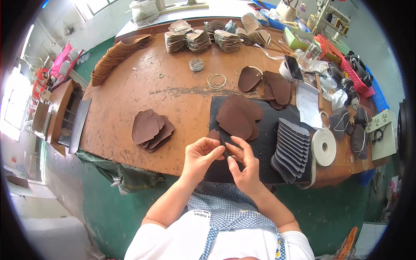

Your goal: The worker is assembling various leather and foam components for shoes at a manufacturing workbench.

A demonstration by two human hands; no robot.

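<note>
Just above the near edge of the black mat (258, 158), my left hand (200, 157) and my right hand (245, 164) meet with their fingers closed. Both pinch a small dark brown leather piece (222, 142), seen nearly edge-on and partly hidden by the fingers. Beyond them lies a loose pile of brown leather pieces (238, 113) on the mat. To the right of my right hand is a fanned row of grey-edged pieces (291, 149). Another brown pile (148, 129) rests on the bare tabletop to the left.
A white tape roll (324, 147) lies right of the mat, beside a written sheet (308, 104). More brown pieces (277, 89), a rubber band (216, 81) and a small round tin (196, 65) lie farther back. Stacked pieces (198, 41) line the table's far edge; a pink basket (357, 76) stands right.
</note>
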